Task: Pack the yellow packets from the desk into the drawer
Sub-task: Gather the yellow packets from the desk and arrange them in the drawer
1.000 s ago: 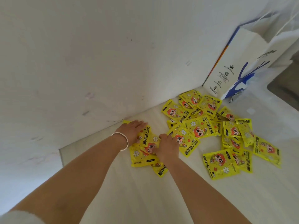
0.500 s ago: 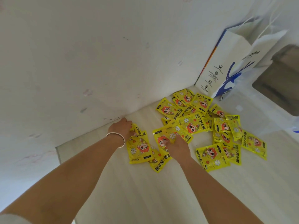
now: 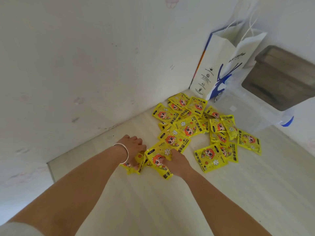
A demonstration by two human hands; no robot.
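Several yellow packets (image 3: 189, 128) with a red-haired cartoon figure lie scattered on the pale desk (image 3: 153, 201), near the wall corner. My left hand (image 3: 134, 145), with a white bangle on the wrist, rests on a small bunch of packets (image 3: 134, 165) at the near left of the pile. My right hand (image 3: 177, 163) presses its fingers on one large packet (image 3: 158, 155) beside that bunch. The drawer is not in view.
A white paper bag (image 3: 223, 68) with blue print stands in the corner behind the packets. A clear plastic box (image 3: 252, 113) sits at the right, with a grey-brown surface (image 3: 281, 79) beyond it. The white wall (image 3: 85, 65) runs along the desk's left side.
Both hands have drawn packets toward me and closer together. The right hand slid a large packet to the near left; the left hand shifted back over its bunch. The view tilted slightly.
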